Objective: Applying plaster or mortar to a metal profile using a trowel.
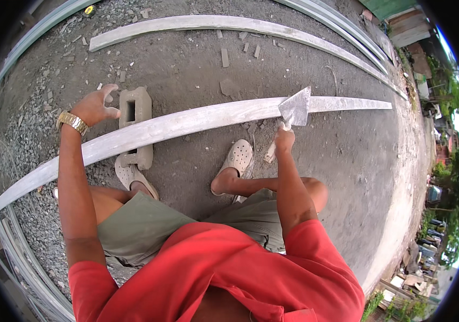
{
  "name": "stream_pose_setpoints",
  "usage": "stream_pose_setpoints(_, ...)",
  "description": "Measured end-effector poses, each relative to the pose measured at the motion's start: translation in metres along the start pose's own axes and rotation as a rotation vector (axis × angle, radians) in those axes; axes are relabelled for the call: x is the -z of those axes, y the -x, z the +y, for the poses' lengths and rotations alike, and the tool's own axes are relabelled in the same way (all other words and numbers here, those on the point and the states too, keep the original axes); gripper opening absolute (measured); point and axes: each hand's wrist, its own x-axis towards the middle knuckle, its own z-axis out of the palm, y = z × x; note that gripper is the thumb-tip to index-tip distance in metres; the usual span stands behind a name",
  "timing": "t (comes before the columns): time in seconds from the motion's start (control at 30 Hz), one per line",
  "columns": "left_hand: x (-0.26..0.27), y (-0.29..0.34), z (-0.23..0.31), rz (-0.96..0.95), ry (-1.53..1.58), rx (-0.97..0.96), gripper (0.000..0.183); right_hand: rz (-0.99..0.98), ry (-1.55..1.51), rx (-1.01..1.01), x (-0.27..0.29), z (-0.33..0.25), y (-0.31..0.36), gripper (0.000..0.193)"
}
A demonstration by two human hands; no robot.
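Ground [186, 75]: grey, gravelly at left. Long pale bar [202, 119]: laid crosswise before the person, passing over the block. Second long bar [213, 22]: farther off, lying on the ground. Concrete block [144, 107]: hollow, under the first bar, left of centre. Trowel [296, 109]: pointed blade over the first bar's right part. Right hand [284, 140]: closed around the trowel's handle. Left hand [96, 107]: open, fingers spread beside the block; contact cannot be told. Wristwatch [72, 122]: gold-coloured, left wrist.
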Motion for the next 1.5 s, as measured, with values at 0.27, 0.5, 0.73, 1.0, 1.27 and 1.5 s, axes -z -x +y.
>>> stream_pose_setpoints(0.27, 0.0, -0.002, -0.001, -0.041, -0.022, 0.077, 0.08, -0.118, 0.38, 0.34, -0.064, 0.022, 0.124, 0.04)
stream_pose_setpoints(0.5, 0.002, 0.006, -0.002, -0.027, 0.014, 0.025, 0.079, 0.034, 0.326, 0.432, -0.045, 0.002, 0.055, 0.034)
stream_pose_setpoints(0.73, 0.003, -0.002, -0.006, -0.023, -0.015, 0.063, 0.079, 0.057, 0.253, 0.172, -0.028, 0.015, -0.021, 0.031)
stream_pose_setpoints(1.0, -0.001, 0.002, -0.006, -0.012, -0.03, 0.041, 0.079, -0.134, 0.472, 0.318, -0.044, -0.025, 0.083, 0.038)
stream_pose_setpoints(1.27, -0.005, -0.009, -0.008, -0.048, -0.065, 0.033, 0.077, 0.016, 0.448, 0.309, -0.04, -0.018, 0.049, 0.04)
stream_pose_setpoints(1.5, -0.016, -0.032, 0.009, 0.063, -0.103, -0.149, 0.079, -0.318, 0.536, 0.369, -0.073, -0.034, 0.124, 0.039)
